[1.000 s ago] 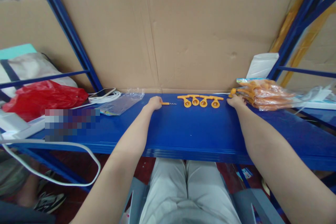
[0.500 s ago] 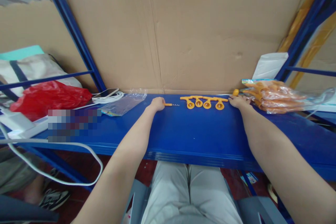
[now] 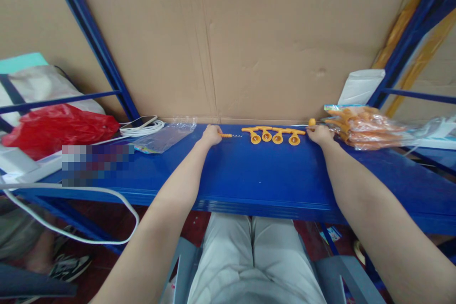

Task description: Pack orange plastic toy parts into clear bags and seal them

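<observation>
Orange pieces (image 3: 278, 138), four of them, lie in a row toward the back of the blue shelf (image 3: 249, 175), between the two hands, each with a slim bar on the far side and a round, open cup on the near side. Nearest are the person's pale trousers (image 3: 231, 247) between grey chair arms (image 3: 342, 266), with a white cord (image 3: 71, 185) looping past the shelf edge at the left and, lower down, another person's shoe (image 3: 71, 266). Both bare forearms reach across the shelf. The left hand (image 3: 213, 135) rests with its fingers drawn together at one end of an orange coil (image 3: 226, 136); the fingertips are mostly hidden, so I cannot tell whether they grip it. A thin spring (image 3: 237, 136) runs on from the coil's other end toward the row. The right hand (image 3: 319, 134) is just beside the row's right end, fingers bent narrow near an orange knob (image 3: 312, 122); whether they hold it I cannot tell. To the left of the left hand lies a flat clear bag (image 3: 164, 137), then a bundled white cable (image 3: 144, 129) and a red bag (image 3: 64, 128) in front of a cloth bag (image 3: 71, 90). Just beyond the right hand sits a clear packet (image 3: 366, 128) full of orange parts, with a white box (image 3: 361, 86) behind it. Farthest, creased cardboard (image 3: 267, 47) stands upright between blue posts (image 3: 409, 52).
</observation>
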Demonstrator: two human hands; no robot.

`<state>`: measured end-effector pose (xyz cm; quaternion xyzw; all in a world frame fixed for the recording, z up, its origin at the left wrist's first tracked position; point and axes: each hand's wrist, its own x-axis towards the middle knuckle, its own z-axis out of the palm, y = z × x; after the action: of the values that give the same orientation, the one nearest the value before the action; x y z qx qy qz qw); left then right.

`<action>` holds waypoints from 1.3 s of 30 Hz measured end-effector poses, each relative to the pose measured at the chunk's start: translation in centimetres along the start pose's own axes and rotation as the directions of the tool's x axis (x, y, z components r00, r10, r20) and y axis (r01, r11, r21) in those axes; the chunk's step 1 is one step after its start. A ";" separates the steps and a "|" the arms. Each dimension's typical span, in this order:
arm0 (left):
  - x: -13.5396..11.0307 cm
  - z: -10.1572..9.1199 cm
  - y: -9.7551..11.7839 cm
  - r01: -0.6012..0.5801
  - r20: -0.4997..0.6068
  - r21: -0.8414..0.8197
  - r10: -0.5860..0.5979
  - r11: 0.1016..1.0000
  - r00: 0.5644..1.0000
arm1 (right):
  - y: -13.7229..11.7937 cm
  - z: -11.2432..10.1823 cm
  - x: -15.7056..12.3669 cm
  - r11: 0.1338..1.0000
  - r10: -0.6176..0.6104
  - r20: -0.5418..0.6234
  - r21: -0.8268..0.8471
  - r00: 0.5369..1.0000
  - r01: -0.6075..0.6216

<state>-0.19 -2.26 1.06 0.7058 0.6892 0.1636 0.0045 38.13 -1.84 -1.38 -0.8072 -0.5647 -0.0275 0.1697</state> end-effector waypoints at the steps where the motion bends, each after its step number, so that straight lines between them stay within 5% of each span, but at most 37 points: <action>1: 0.0 0.0 0.0 -0.014 -0.010 -0.008 0.014 1.000 1.000 | 0.0 0.0 0.0 1.000 -0.006 -0.030 0.015 1.000 0.007; 10: 0.3 0.0 0.1 -0.144 -0.027 -0.124 0.142 0.982 0.990 | -0.4 0.0 -0.5 0.964 0.032 -0.211 0.265 0.977 0.026; 25: 0.2 0.2 0.4 -0.120 -0.105 -0.292 0.093 0.949 0.990 | -1.3 -0.7 0.0 0.933 0.013 -0.291 0.348 0.957 0.093; 34: 0.6 0.3 0.6 -0.163 -0.134 -0.306 0.127 0.938 0.983 | -3.0 -1.0 1.7 0.808 -0.010 -0.535 0.493 0.845 0.322; 39: 1.1 0.8 0.3 -0.186 -0.185 -0.387 0.121 0.903 0.975 | -3.9 -1.4 1.2 0.743 -0.145 -0.595 0.462 0.791 0.484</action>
<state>0.27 -0.99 0.57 0.7269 0.5812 0.3564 0.0826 35.22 -0.04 1.17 -0.5611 -0.6092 -0.0971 0.5520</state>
